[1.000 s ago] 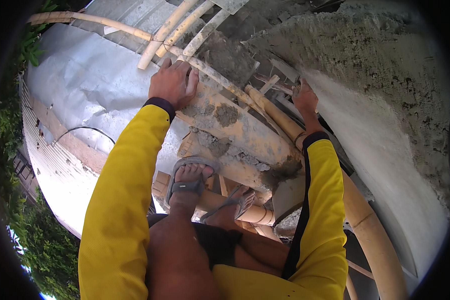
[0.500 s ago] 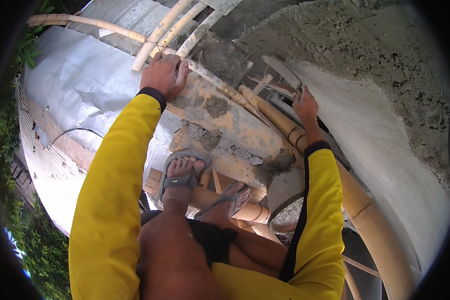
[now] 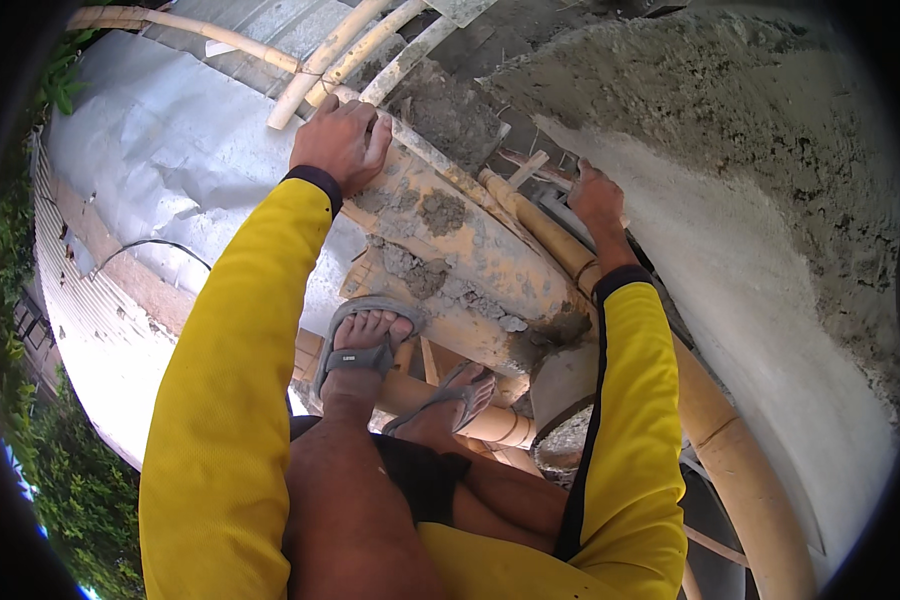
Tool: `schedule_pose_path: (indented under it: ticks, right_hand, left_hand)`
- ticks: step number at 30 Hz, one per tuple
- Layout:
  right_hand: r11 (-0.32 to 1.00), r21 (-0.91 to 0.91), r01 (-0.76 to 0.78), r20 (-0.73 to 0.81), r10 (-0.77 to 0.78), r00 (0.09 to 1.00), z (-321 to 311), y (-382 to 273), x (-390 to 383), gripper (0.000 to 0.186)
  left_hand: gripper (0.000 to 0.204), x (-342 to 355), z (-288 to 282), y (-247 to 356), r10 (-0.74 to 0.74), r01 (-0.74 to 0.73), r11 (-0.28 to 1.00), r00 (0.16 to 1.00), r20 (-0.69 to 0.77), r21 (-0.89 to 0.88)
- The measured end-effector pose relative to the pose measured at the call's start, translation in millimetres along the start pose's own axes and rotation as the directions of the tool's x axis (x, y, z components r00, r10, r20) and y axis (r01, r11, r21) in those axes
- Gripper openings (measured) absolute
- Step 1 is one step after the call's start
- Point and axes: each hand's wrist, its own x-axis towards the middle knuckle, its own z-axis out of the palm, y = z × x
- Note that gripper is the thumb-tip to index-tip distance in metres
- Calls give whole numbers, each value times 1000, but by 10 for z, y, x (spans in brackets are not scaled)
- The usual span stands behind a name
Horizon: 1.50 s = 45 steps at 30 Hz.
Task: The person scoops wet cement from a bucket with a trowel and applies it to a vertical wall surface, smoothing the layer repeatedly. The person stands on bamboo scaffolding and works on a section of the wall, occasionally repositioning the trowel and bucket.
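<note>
My left hand (image 3: 342, 148) is closed over the upper end of a thin, mortar-spattered bamboo pole (image 3: 435, 168), beside a stained board (image 3: 490, 265). Lumps of wet mortar (image 3: 410, 268) lie on that board, and my sandalled feet rest at its near side. On the right, my right hand (image 3: 598, 205) is closed beside the curved, plastered wall (image 3: 710, 240). A small pale bit shows at its palm, but what it grips is hidden by the fingers. The wall is smooth and light low down, rough and dark grey higher up.
A thick bamboo pole (image 3: 730, 450) runs along the wall's foot. Crossed bamboo poles (image 3: 320, 70) stand at the far left, above crumpled sheet metal (image 3: 180, 150). Below my feet are more bamboo poles and a round concrete piece (image 3: 562, 385). Green foliage (image 3: 80, 500) fills the left edge.
My right hand has shifted slightly left and turned, so its back shows more. My left hand keeps its hold on the pole while the view shifts a little.
</note>
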Motion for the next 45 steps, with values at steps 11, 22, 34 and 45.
schedule_pose_path:
  ticks: [11,22,34,45]
  right_hand:
    - [990,109,-90,-6,91,996,-27,-136,143,63]
    - [978,177,-113,-120,135,984,-170,21,22,51]
    - [986,151,-65,-120,84,989,-87,288,-60,49]
    - [994,52,-99,-102,104,989,-87,424,-190,48]
  left_hand:
    - [34,10,3,8,-6,6,1000,1000,10,4]
    - [33,0,3,-11,-24,24,1000,1000,16,7]
    - [40,17,-49,16,-30,29,999,996,84,20]
    - [33,-8,-5,1,-22,22,1000,1000,16,21]
